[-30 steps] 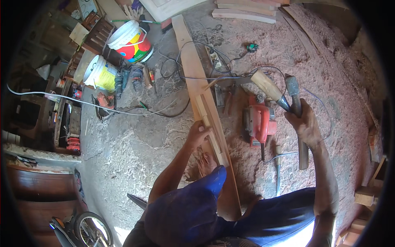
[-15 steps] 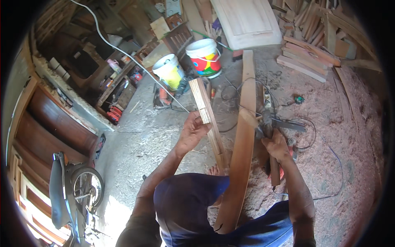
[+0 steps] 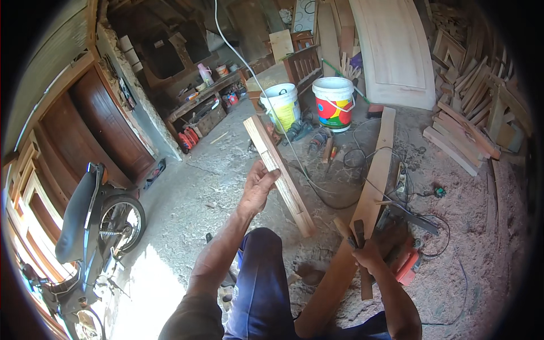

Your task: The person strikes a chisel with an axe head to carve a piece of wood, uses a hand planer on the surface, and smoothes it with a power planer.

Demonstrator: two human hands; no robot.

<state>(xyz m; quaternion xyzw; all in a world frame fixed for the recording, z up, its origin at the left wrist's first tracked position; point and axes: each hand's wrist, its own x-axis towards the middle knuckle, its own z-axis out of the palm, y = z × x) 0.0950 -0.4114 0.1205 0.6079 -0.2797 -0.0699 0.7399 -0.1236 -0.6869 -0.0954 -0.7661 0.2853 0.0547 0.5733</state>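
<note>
My left hand [image 3: 259, 188] grips a squared wooden bar [image 3: 293, 198] by its side, thumb against the face. Pencil-like lines and a notch-like mark show along the bar, which tilts with its top end to the left. In my right hand [image 3: 368, 255] is a bundle of wooden-handled tools: a pale handle [image 3: 341, 227] and a dark piece [image 3: 359, 229] stick out above the fist, and a brown shaft [image 3: 366, 285] hangs below. Their working ends cannot be made out. A long board [image 3: 374, 181] slants under my right hand, beside my raised knee.
Two paint buckets [image 3: 333, 88] stand ahead. Cables [image 3: 447, 229] and a red power tool [image 3: 407, 262] lie at the right among wood shavings. Stacked planks [image 3: 453, 144] and a pale door panel [image 3: 396, 51] are at the back right; a motorbike [image 3: 85, 221] stands left.
The view has swung left and up. My right hand has drawn back toward me with the tools, away from the power tool. The bar stays in my left hand, a little more tilted.
</note>
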